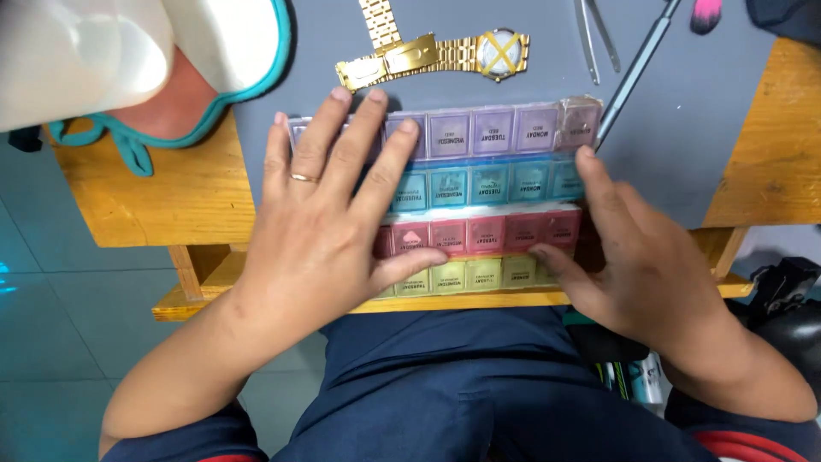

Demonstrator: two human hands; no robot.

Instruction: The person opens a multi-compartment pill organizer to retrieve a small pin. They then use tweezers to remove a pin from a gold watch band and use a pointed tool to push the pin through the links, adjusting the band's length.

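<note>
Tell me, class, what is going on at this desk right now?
A person sits at a wooden desk covered by a grey mat, with both hands on a weekly pill organiser that has purple, blue, pink and yellow rows. The left hand, wearing a ring, lies flat over its left side; the right hand touches its right edge. All visible lids look closed. Beyond it lie a gold wristwatch, tweezers and a thin metal tool.

A wooden table (171, 201) fills the frame's middle, with a grey mat (684, 111) on top. On the mat lie a pill organiser (487, 184), gold watch (436, 53), tweezers (596, 38) and a metal tool (637, 73).
</note>
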